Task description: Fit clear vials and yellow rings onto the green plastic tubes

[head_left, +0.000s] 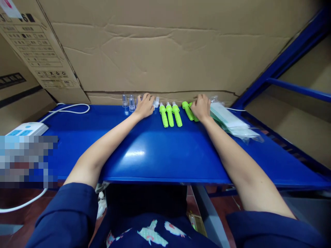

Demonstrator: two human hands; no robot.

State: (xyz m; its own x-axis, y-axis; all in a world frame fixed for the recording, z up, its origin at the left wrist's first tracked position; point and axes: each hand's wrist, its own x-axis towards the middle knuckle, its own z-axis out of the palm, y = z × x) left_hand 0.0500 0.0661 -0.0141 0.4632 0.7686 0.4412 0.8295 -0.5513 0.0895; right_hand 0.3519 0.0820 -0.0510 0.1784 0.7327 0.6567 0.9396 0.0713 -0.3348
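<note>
Both my arms reach to the far edge of a blue table (160,155). My left hand (144,105) lies over small clear plastic caps, its fingers curled on one I cannot see well; two clear caps (128,102) stand just left of it. Three bright green pen-like tubes (170,114) with clear tips lie side by side between my hands. My right hand (201,106) rests on two more green tubes (188,110), fingers closed around them.
A stack of clear plastic bags (232,122) lies right of my right hand. A white power strip (27,129) with a white cable sits at the left. Cardboard (165,51) walls the back. A blue metal frame (289,58) rises at right.
</note>
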